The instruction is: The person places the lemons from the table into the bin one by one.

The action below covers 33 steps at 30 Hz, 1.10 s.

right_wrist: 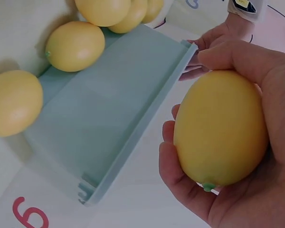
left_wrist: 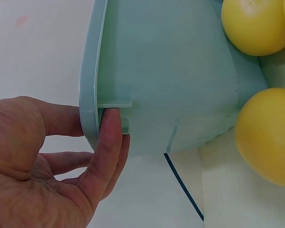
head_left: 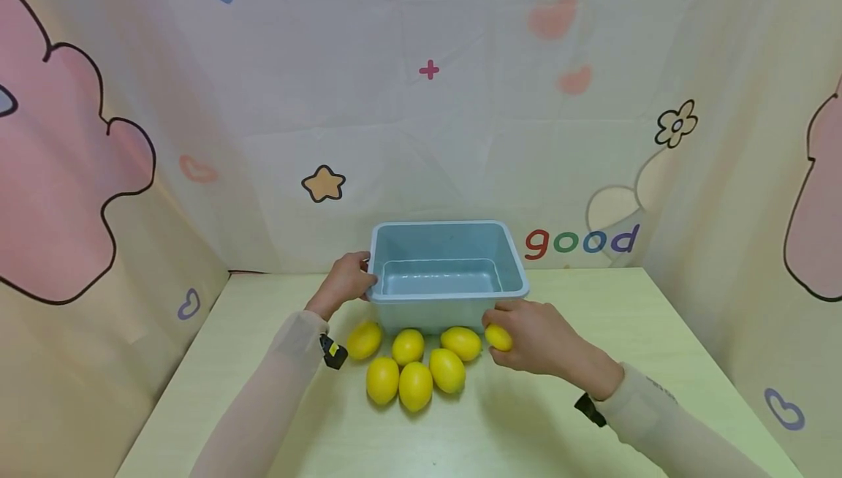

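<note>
A light blue plastic basin (head_left: pixel 447 313) stands at the back of the table. My left hand (head_left: pixel 346 278) grips its left end; in the left wrist view the thumb and fingers of that hand (left_wrist: pixel 61 156) pinch the rim from both sides. A yellow lemon (right_wrist: pixel 221 128) with a green tip is held in my right hand (head_left: pixel 536 337), fingers and thumb curled round it, beside the basin's front right corner. Several more lemons (head_left: pixel 416 387) lie loosely grouped on the table in front of the basin. One lemon (left_wrist: pixel 270 137) lies near the basin's left end.
The pale wooden table (head_left: pixel 316 434) is enclosed by a printed curtain (head_left: pixel 427 149) at the back and both sides. The basin stands close to the back curtain. Each wrist wears a small dark camera mount (head_left: pixel 333 351).
</note>
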Each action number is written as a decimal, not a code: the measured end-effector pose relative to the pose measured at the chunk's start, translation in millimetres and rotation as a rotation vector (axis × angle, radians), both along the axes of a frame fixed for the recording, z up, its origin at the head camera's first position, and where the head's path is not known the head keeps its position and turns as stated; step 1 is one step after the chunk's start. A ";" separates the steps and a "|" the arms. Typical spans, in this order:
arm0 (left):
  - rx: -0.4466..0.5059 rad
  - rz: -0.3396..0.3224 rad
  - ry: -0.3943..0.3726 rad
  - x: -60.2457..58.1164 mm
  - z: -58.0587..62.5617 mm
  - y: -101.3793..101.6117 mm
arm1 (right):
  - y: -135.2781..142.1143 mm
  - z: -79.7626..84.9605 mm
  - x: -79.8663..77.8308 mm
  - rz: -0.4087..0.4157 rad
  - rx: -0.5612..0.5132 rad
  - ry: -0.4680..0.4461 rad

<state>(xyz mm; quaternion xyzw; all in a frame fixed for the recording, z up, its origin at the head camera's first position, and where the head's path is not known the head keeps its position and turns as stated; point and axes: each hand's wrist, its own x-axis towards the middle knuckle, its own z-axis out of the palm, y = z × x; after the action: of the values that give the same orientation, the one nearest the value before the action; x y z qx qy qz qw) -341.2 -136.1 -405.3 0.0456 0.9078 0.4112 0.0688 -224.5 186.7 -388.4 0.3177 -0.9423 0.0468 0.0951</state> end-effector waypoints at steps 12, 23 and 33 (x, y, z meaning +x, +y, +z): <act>0.005 0.003 -0.017 0.2 0.7 0.5 | -9.0 26.6 -15.0 -0.002 -0.014 0.025; 0.021 0.012 -0.038 -1.4 2.2 0.1 | -12.2 48.2 -34.2 0.007 -0.034 0.069; 0.070 0.027 -0.056 -1.4 0.2 -0.1 | -14.5 62.7 -53.1 0.007 -0.050 0.100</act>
<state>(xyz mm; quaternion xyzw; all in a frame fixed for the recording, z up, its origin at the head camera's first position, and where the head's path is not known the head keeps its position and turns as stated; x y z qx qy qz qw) -342.6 -136.2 -405.1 0.0242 0.8911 0.4447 0.0872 -277.6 172.2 -325.7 0.3205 -0.9337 0.0548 0.1498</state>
